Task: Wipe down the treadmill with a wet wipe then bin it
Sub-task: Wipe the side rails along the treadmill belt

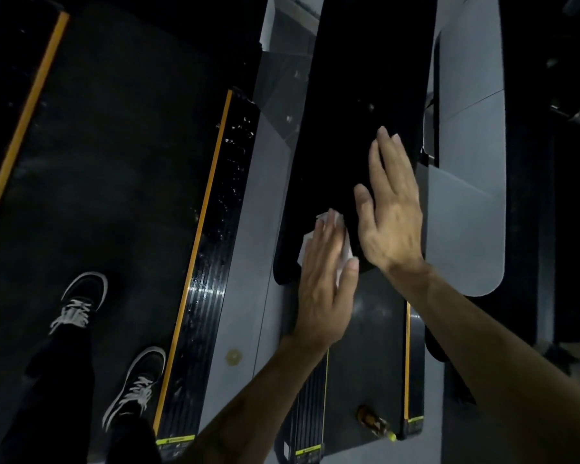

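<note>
A white wet wipe [344, 252] lies flat on the lower end of the treadmill's black panel [359, 95]. My left hand [325, 283] presses on the wipe with straight fingers, covering most of it. My right hand [390, 209] rests flat on the black panel just to the right of the wipe, fingers straight and together. The panel runs up the middle of the view between grey side covers [466, 195].
My two feet in black shoes [84, 299] stand on the treadmill belt [114, 162] at left, edged by yellow-striped side rails [211, 236]. A second belt [365, 363] lies below the hands, with a small bottle [375, 423] on it.
</note>
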`<state>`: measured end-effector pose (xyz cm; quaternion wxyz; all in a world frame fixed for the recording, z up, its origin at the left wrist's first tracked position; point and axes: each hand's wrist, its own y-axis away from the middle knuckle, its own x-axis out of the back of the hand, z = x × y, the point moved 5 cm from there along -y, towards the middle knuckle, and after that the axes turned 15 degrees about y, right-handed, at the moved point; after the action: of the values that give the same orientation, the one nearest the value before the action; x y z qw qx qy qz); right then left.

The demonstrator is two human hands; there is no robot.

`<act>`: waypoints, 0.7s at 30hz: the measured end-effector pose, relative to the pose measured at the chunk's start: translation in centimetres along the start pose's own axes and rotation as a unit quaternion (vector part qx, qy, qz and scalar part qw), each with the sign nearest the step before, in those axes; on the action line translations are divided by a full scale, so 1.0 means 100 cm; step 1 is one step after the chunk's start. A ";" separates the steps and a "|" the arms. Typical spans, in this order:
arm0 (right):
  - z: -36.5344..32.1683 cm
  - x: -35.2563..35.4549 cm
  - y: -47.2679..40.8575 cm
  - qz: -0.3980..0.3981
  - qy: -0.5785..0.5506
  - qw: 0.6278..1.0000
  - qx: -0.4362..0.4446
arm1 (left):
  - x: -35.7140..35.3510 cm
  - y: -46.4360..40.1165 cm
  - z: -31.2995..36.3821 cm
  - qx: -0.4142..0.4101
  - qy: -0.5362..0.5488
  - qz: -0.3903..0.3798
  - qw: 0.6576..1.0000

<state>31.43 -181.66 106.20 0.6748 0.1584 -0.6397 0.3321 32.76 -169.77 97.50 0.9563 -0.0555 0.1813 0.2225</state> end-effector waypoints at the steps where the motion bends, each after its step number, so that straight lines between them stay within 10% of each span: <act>1: -0.001 0.000 0.000 0.002 0.004 1.000 0.000 | 0.002 -0.005 -0.003 0.001 -0.006 -0.007 1.000; 21: -0.009 0.010 0.008 0.038 0.023 0.999 0.010 | 0.014 0.010 -0.033 0.044 0.029 0.076 0.996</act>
<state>31.56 -180.26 106.92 0.6749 0.1328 -0.6261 0.3672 32.38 -168.91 93.94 0.9325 -0.0063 0.2221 0.2846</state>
